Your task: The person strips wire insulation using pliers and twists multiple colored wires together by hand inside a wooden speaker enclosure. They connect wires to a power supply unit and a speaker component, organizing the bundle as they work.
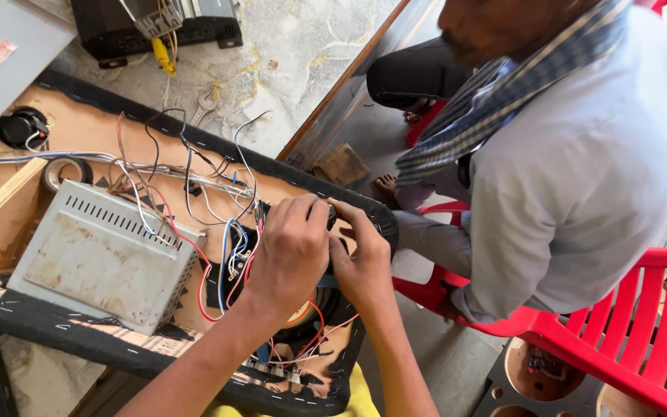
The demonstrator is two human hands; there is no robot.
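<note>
We reach both forearms forward from the lower edge. Our left hand (291, 247) curls knuckles-up, fingers bent inward. Our right hand (364, 259) presses close beside it, fingers hooked, the two hands touching.

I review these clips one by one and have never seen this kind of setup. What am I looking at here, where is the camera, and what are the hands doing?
There is no machine: a person wears a camera on the head, looking down at their own bare hands. The left hand and right hand meet over a small dark part among loose coloured wires; what exactly they pinch is hidden. They work on a wooden board edged with dark fabric. On it lie a grey metal box, a tape roll and a small black speaker. A second person sits nearby on a red plastic chair.
</note>
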